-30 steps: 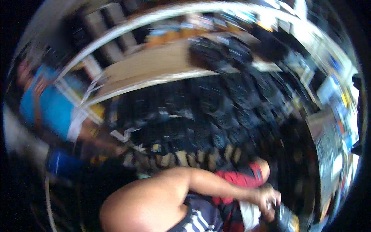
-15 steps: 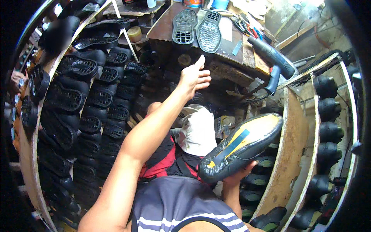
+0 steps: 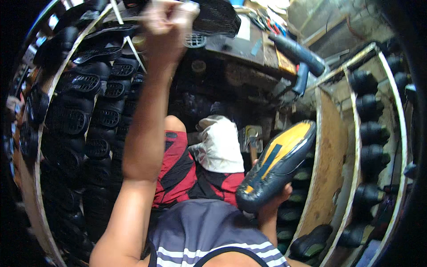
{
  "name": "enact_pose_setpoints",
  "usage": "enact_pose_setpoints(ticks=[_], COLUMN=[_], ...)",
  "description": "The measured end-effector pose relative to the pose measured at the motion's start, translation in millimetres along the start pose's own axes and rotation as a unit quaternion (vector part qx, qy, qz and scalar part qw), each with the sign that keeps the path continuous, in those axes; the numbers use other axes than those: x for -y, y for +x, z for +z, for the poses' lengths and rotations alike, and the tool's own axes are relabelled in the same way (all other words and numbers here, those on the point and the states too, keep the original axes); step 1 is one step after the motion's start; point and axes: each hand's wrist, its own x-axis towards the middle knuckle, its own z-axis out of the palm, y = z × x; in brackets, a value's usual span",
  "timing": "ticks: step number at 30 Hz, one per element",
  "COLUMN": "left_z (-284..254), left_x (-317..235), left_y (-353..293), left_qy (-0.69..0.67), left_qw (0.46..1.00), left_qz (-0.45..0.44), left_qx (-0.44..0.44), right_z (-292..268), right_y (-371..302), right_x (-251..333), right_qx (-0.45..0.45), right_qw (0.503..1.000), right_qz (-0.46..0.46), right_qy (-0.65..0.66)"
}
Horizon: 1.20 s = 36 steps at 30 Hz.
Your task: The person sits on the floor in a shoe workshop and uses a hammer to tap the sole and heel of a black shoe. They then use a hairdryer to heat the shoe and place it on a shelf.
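My left hand (image 3: pixel 171 20) is raised at the top over the workbench, smeared by motion. A black shoe sole (image 3: pixel 217 18) extends from its fingertips, tilted above the bench, its dark face showing. Under it, the gridded end of another shoe sole (image 3: pixel 195 40) lies on the bench. My right hand (image 3: pixel 281 196) grips a black shoe upper (image 3: pixel 278 167) from below, at the right of my lap. The upper is bottom up, showing a yellow underside with a dark strip along it and shiny black folded edges.
A heat gun (image 3: pixel 300 58) rests at the bench's right end, beside several hand tools (image 3: pixel 267 22). Racks of black soles and shoes (image 3: pixel 84 84) stand at the left; another shoe rack (image 3: pixel 331 155) stands close at the right. White cloth (image 3: pixel 220 144) covers part of my lap.
My left hand has moved up and to the left, and one sole has come up off the bench with it. The view has shifted slightly. My right hand still holds the shoe upper.
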Motion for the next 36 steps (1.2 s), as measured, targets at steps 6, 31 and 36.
enact_pose_setpoints(ticks=[6, 31, 36], left_z=[-97.5, -148.2, -142.9], left_x=[-42.0, -10.6, -12.2], left_y=[-97.5, -240.6, -215.2], left_qy=[-0.115, -0.565, -0.596], left_qw=[0.984, 0.643, 0.621], left_qz=[-0.137, -0.511, -0.508], left_qx=[-0.002, 0.075, 0.026], right_z=[-8.7, 39.7, 52.0], right_y=[20.9, 32.7, 18.7], right_x=[10.7, -29.8, -26.0], right_qx=[0.254, 0.291, 0.211], right_qw=[0.937, 0.907, 0.961], right_qz=[0.154, 0.173, 0.124], right_qy=[0.184, 0.251, 0.125])
